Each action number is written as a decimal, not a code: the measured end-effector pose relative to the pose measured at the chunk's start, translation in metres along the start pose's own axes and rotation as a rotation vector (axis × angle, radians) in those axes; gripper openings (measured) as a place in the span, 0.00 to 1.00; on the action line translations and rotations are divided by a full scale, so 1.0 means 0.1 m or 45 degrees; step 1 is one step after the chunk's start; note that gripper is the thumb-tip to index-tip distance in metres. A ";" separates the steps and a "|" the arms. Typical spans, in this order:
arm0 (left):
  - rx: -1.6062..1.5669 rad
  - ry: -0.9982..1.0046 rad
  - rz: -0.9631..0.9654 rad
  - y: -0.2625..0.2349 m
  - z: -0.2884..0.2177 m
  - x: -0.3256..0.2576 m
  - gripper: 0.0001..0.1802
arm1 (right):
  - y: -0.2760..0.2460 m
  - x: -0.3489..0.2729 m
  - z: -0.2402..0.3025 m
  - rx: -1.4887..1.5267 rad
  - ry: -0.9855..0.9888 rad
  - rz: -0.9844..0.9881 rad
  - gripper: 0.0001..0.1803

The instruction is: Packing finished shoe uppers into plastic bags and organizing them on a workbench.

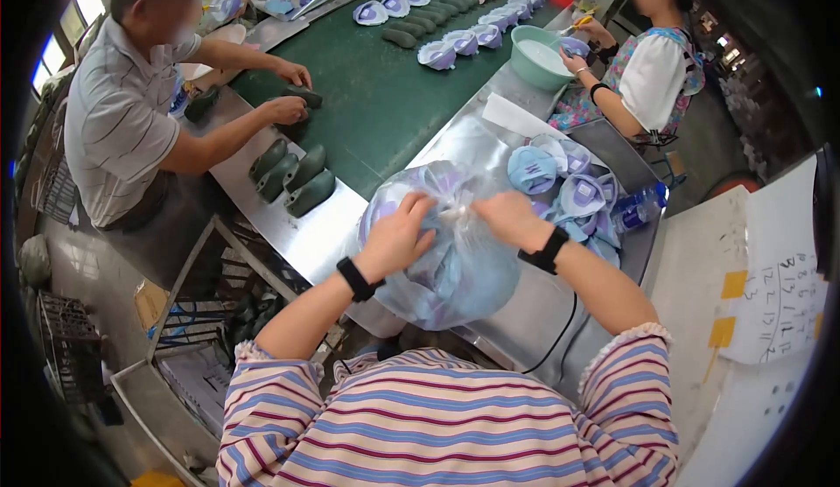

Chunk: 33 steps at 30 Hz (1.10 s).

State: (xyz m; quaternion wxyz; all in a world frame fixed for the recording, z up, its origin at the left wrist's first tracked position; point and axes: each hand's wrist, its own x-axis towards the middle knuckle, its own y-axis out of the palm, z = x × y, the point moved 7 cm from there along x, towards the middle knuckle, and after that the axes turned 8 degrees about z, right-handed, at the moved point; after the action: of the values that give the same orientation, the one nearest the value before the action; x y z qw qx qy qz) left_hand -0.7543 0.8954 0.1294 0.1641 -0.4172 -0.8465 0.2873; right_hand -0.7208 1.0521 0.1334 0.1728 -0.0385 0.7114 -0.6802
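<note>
A clear plastic bag [464, 290], stuffed with pale blue and lilac pieces, stands at the near end of the worktable in front of me. Its neck is bunched into a twist at the top. My right hand [507, 220] is closed on the gathered plastic beside that twist. On the bag's left side, my left hand [395, 238] touches the plastic with thumb and fingers apart. Right of the bag lies a pile of loose blue and lilac fabric pieces [577, 194], looking like cap or shoe parts.
A green conveyor belt [350, 119] carries rows of lilac pieces and dark green shoe-shaped forms. More forms [306, 176] stand on the left metal edge. A co-worker at left handles one form; another at right works beside a green basin [535, 58]. A water bottle [643, 207] lies right.
</note>
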 end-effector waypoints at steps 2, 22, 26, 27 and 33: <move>-0.029 0.129 0.019 -0.05 -0.13 0.20 0.22 | -0.62 -0.09 0.12 -0.002 -0.032 -0.154 0.04; -0.202 0.547 -0.219 -0.14 -0.90 0.37 0.09 | -0.30 -0.43 -0.03 0.981 -0.096 -0.458 0.11; 0.329 0.285 -0.571 -0.93 -0.43 0.17 0.10 | -0.68 -0.78 -0.66 0.886 0.067 -0.495 0.06; 0.196 0.136 -0.632 -1.12 -0.05 0.11 0.08 | -0.62 -1.01 -1.02 0.912 0.224 -0.457 0.05; 0.567 0.011 -0.485 -0.61 0.57 -0.06 0.16 | 0.41 -1.26 -1.23 1.183 0.741 0.095 0.06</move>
State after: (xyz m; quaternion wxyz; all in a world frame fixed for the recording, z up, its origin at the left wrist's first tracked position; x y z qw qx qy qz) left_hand -0.8171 0.8410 0.1227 0.3063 -0.2059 -0.8249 0.4281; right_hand -0.6317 1.2085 0.1197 -0.0081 0.2569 0.3556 -0.8986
